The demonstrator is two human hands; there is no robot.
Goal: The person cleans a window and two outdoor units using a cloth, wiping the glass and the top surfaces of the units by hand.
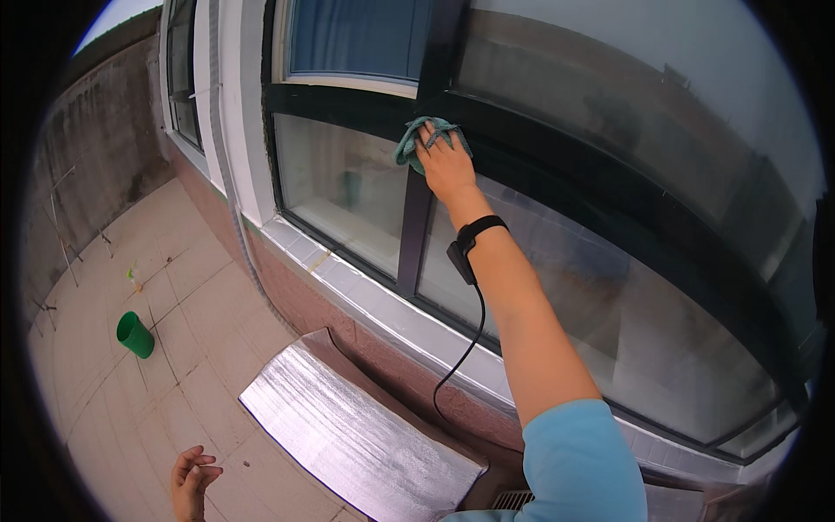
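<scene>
My right hand [446, 160] presses a green cloth [409, 145] against the dark window frame [339, 107], where the crossbar meets the upright mullion. The fingers are spread over the bunched cloth. A black strap with a small box [464, 251] sits round my right wrist, and a black cable hangs from it. Low on the left, my left hand [194, 479] hangs in the air above the paving with its fingers loosely bent and nothing in them. Glass panes [339, 183] lie on both sides of the mullion, with reflections in them.
A silver foil-covered panel [365, 430] lies below the tiled sill [365, 297]. On the paved floor [215, 391] stand a green bucket [136, 335] and a spray bottle [134, 277]. A grey conduit [225, 163] runs down the wall. Thin rods [64, 245] lean by the concrete wall.
</scene>
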